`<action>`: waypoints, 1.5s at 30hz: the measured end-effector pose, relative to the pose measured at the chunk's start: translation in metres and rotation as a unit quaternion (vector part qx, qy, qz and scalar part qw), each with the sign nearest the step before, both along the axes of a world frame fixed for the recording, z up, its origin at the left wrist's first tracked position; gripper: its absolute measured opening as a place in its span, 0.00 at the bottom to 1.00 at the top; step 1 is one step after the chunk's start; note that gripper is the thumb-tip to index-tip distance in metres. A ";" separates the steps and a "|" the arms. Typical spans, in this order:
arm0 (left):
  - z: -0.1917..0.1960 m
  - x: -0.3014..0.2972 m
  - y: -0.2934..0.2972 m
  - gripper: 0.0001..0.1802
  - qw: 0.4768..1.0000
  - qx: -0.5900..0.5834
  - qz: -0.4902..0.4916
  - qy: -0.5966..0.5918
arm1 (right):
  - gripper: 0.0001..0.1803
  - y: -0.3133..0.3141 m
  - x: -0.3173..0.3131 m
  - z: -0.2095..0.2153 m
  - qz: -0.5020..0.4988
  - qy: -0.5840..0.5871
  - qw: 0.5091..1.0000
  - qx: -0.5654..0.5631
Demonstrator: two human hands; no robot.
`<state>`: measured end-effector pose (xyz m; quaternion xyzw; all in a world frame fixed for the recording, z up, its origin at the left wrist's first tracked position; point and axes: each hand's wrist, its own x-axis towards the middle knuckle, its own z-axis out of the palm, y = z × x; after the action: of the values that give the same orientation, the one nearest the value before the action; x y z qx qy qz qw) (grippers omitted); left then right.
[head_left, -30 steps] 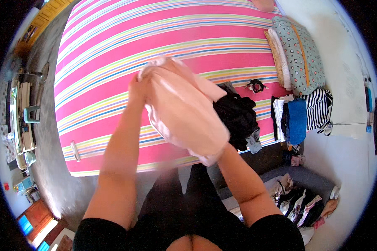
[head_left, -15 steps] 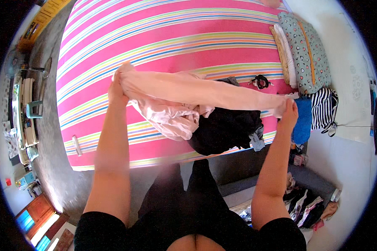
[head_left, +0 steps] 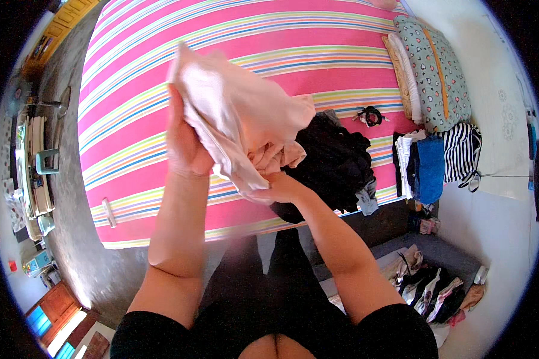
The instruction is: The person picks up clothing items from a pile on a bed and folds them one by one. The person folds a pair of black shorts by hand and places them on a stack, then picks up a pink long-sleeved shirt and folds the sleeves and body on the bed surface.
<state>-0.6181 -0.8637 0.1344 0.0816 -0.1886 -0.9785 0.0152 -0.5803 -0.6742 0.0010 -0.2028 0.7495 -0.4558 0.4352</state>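
Leftward, room separates pink cloth (head_left: 239,102) from bedspread edge (head_left: 85,143).

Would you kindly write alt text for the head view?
A person's left hand and right hand hold a pale pink cloth above a pink striped bedspread. Black clothes lie heaped nearby; folded garments and a patterned pillow lie farther right.

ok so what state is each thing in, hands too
Pink garment: held up, partly bunched
Left hand: against the pink garment, fingers partly hidden
Right hand: holding the pink garment's lower edge
Black clothes: crumpled in a heap
Blue cloth: folded
Striped bedsheet: spread out
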 end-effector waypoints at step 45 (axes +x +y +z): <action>-0.002 0.069 0.079 0.33 0.904 -0.145 -0.379 -0.138 | 0.17 -0.004 -0.033 0.016 -0.283 -0.352 0.855 -0.256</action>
<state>-0.5486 -0.7851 0.1324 0.1348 -0.3456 -0.8514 -0.3708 -0.6134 -0.6786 0.0174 0.0878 0.4282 -0.7760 0.4547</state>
